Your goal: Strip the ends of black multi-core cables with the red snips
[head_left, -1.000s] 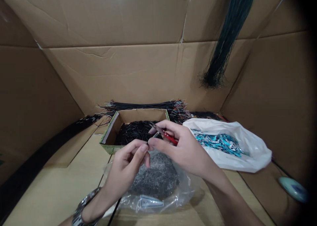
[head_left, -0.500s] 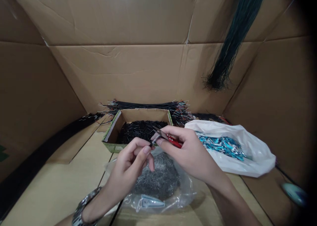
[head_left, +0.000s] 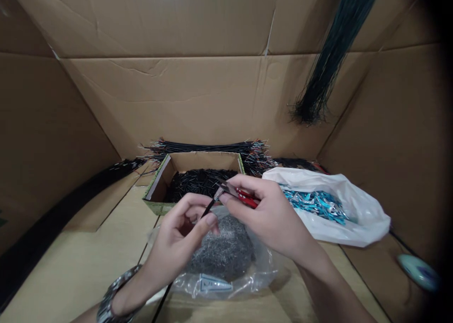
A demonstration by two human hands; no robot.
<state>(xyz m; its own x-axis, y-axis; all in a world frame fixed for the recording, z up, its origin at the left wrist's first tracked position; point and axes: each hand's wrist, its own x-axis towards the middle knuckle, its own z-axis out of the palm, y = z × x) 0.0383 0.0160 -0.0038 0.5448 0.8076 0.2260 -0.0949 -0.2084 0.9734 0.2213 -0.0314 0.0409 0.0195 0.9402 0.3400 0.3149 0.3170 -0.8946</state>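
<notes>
L hand (head_left: 179,236): thumb & forefinger pinched together on a black wire (head_left: 208,208), which is thin and short and tilts up to the right, upper end at the tip of the pliers (head_left: 235,192). Can't tell if the tip grips the wire or just touches it; too small.

R hand (head_left: 271,214): fingers closed round the pliers. These have red handles and a small grey metal nose pointing left toward the wire. Both hands meet at centre, just above a clear plastic bag (head_left: 255,276) holding a heap of fine grey metal bits.

Behind the hands, a small open cardboard box (head_left: 155,191) w/ green edging is full of short black wire pieces. Behind that box, 1 long bundle of black wires (head_left: 208,147) lies crosswise, w/ bare ends showing at both sides.

To the right, a white plastic bag (head_left: 361,214), mouth open, holds shiny teal pieces. 1 dark wire bundle (head_left: 329,54) hangs top right. Another black bundle (head_left: 71,205) runs along the left side. Metal watch (head_left: 113,299) on the L wrist. All of it sits inside big cardboard walls (head_left: 198,96).
</notes>
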